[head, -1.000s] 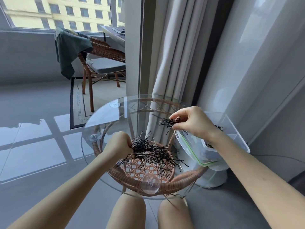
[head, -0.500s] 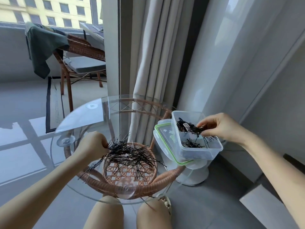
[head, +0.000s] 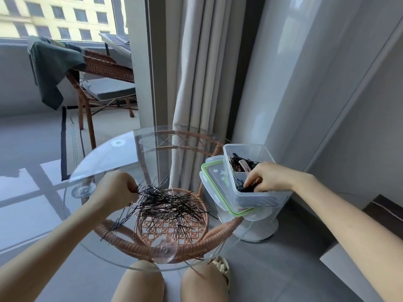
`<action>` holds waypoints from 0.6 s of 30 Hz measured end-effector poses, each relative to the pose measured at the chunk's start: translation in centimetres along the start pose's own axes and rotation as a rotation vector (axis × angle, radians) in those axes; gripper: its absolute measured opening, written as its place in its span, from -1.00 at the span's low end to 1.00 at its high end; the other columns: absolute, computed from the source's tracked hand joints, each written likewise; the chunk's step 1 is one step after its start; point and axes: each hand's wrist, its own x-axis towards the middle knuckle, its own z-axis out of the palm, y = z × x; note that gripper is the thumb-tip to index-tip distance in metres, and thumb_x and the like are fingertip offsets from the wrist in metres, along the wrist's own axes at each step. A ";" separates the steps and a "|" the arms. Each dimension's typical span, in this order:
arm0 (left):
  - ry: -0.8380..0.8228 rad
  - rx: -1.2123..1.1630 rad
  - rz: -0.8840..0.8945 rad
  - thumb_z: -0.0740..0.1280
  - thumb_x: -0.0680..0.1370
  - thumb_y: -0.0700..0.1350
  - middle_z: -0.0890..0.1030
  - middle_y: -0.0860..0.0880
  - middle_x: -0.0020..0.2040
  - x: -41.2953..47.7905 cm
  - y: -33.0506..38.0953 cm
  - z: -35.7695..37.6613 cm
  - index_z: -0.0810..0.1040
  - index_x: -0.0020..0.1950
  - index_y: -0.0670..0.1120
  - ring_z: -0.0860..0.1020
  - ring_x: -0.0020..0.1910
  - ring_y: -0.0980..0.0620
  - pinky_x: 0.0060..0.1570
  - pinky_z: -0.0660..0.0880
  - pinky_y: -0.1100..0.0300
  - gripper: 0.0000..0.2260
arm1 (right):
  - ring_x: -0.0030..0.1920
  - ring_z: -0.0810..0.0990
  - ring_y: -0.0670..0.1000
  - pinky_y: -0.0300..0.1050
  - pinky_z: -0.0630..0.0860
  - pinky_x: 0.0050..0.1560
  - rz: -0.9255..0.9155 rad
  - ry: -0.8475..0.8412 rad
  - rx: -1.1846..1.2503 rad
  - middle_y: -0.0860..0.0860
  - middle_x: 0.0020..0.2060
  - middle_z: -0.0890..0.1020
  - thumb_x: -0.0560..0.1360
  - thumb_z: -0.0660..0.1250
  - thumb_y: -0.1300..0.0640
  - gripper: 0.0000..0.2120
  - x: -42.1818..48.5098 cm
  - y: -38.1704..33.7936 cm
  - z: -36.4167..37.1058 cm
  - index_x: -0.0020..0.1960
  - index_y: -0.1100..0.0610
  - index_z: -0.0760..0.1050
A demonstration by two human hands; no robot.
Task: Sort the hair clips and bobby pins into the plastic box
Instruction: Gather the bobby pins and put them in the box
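Note:
A heap of black bobby pins (head: 168, 205) lies on the round glass table (head: 104, 162). My left hand (head: 115, 188) rests at the heap's left edge, fingers closed on a bunch of pins. A clear plastic box (head: 261, 199) sits on the table's right edge, on its green-rimmed lid (head: 216, 179). The box's far compartment holds hair clips (head: 241, 164), dark and pink. Reaching into the near compartment, my right hand (head: 268, 177) has its fingertips down on the bobby pins there; whether it still grips them is unclear.
A rattan frame (head: 174, 247) shows through the glass. A white pedestal base (head: 257, 229) stands on the floor under the box. Curtains (head: 196, 83) hang behind the table, a wall to the right. A wicker chair (head: 102, 68) with a green cloth stands far left.
My right hand carried a bunch of bobby pins from over the table to the box and lowered into the near compartment. My left hand stayed at the heap. The view shifted right.

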 end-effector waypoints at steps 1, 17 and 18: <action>-0.003 -0.011 -0.001 0.46 0.34 -0.23 0.63 -0.02 -0.44 -0.1 0.1 0.0 0.66 -0.36 -0.13 0.59 -0.42 0.07 -0.32 0.53 0.23 -0.93 | -0.07 0.58 -0.22 -0.34 0.50 0.01 0.005 -0.002 0.008 -0.14 0.00 0.68 0.35 0.38 0.27 -0.65 -0.2 0.1 -0.1 0.06 -0.04 0.62; -0.010 -0.141 0.173 0.44 0.36 -0.23 0.70 -0.13 -0.32 0.6 7.8 -4.8 0.69 -0.25 -0.13 0.68 -0.30 -0.06 -0.34 0.60 0.25 -0.96 | -0.13 0.62 -0.08 -0.06 0.53 0.03 -0.001 0.460 0.194 -0.09 -0.16 0.71 0.41 0.41 0.14 -0.84 -3.6 -0.9 -1.9 -0.07 -0.08 0.64; -0.010 -0.167 0.203 0.45 0.35 -0.24 0.70 -0.14 -0.32 0.8 9.1 -4.9 0.69 -0.25 -0.14 0.68 -0.30 -0.07 -0.34 0.58 0.29 -0.96 | -0.13 0.62 -0.09 -0.09 0.52 0.01 0.012 0.470 0.206 -0.09 -0.16 0.70 0.41 0.41 0.13 -0.84 -3.8 -0.5 -2.1 -0.07 -0.09 0.64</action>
